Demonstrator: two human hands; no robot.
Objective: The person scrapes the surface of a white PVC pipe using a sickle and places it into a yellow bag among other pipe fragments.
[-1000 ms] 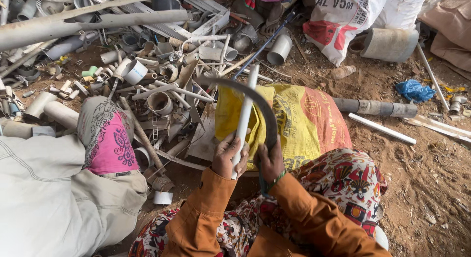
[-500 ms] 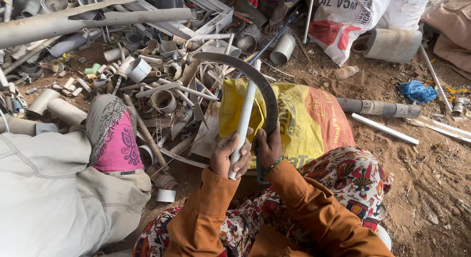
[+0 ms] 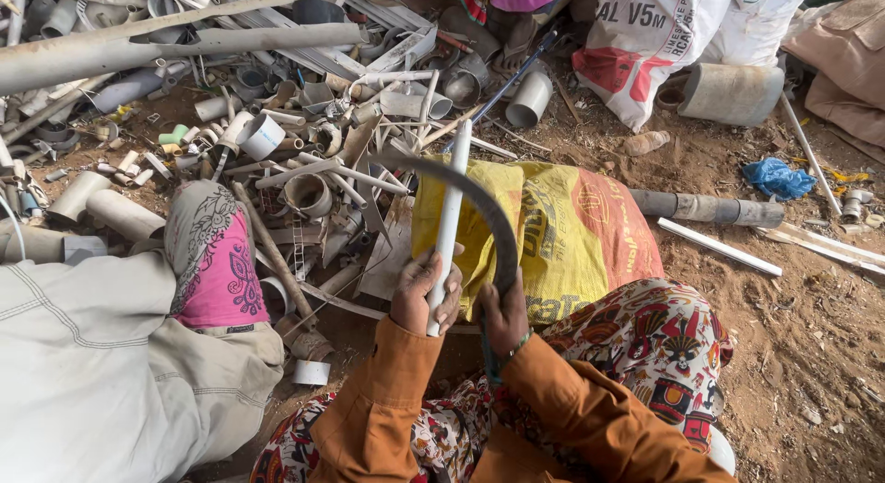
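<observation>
My left hand (image 3: 422, 294) grips a thin white plastic pipe (image 3: 450, 216) near its lower end, and the pipe points up and away from me. My right hand (image 3: 502, 312) holds the handle of a curved dark sickle blade (image 3: 479, 202), which arcs over the pipe's upper part toward the left. Both hands are close together above my lap, in orange sleeves. Behind them lies a yellow and red woven sack (image 3: 562, 229).
A heap of grey and white pipe scraps (image 3: 277, 123) fills the upper left. A large grey cloth bundle (image 3: 101, 372) with a pink patterned cloth (image 3: 217, 271) lies at left. White sacks (image 3: 664, 31), a grey pipe (image 3: 710, 208) and a blue rag (image 3: 779, 179) sit on the dirt at right.
The white pipe and the sickle have shifted slightly, the blade sliding along the pipe. Both hands keep their grip.
</observation>
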